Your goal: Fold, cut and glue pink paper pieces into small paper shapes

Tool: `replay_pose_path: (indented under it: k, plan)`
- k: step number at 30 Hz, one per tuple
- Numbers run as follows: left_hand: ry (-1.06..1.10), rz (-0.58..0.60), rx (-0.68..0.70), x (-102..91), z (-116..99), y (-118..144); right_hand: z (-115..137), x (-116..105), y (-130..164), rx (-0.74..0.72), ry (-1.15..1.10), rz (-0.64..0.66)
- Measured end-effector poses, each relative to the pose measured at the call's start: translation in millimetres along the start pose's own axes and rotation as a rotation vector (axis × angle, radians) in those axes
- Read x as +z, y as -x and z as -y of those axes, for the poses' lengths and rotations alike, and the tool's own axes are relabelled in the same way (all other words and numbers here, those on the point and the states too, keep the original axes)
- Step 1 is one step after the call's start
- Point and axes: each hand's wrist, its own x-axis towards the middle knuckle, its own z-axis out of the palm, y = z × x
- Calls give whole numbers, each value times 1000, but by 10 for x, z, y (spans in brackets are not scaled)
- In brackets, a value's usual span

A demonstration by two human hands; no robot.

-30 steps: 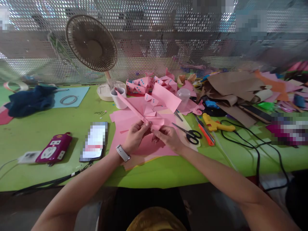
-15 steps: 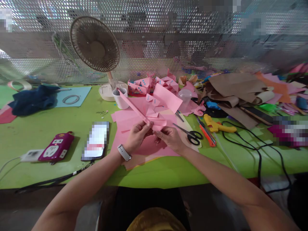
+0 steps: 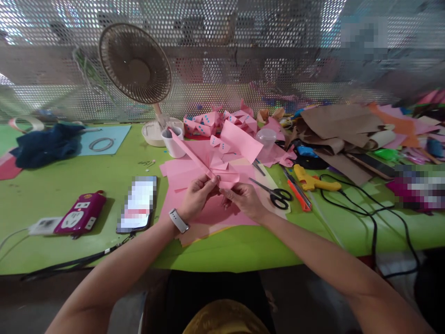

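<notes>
A long folded strip of pink paper (image 3: 192,155) slants from the white cup down to my hands. My left hand (image 3: 200,197) is closed, its thumb pressing on the strip's lower end. My right hand (image 3: 243,199) pinches the folded paper's near edge, thumb on top; its other fingers curl underneath. Both hands hover over stacked pink sheets (image 3: 184,208). Black-handled scissors (image 3: 280,198) lie to the right of my right hand. Behind the hands are folded pink pieces with blue dots (image 3: 208,123) and a plain pink sheet (image 3: 241,141).
A white cup (image 3: 174,144) stands before a fan (image 3: 139,69). Rightward lie an orange cutter (image 3: 299,192), a yellow glue gun (image 3: 313,180) with a looping black cord, and piled brown paper (image 3: 337,125). A phone (image 3: 139,202) and purple power strip (image 3: 81,213) lie left.
The view has shifted very slightly. Both hands keep almost the same grip on the pink paper, and nothing else has visibly moved.
</notes>
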Motion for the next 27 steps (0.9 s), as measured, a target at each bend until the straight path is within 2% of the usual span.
replay_pose_path:
  k: [3, 9, 17, 24, 27]
  plan:
    - [10, 15, -4, 1, 1, 1, -14, 5, -6, 7, -1, -15]
    - [58, -45, -21, -7, 22, -6, -53, 15, -16, -6, 10, -19]
    - [76, -47, -59, 9, 11, -1, 11, 44, 0, 17, -35, -28]
    - [25, -31, -62, 1, 14, 13, 0, 26, -2, 33, -77, 8]
    - [-15, -42, -38, -6, 12, 14, 5, -5, 11, 29, -14, -45]
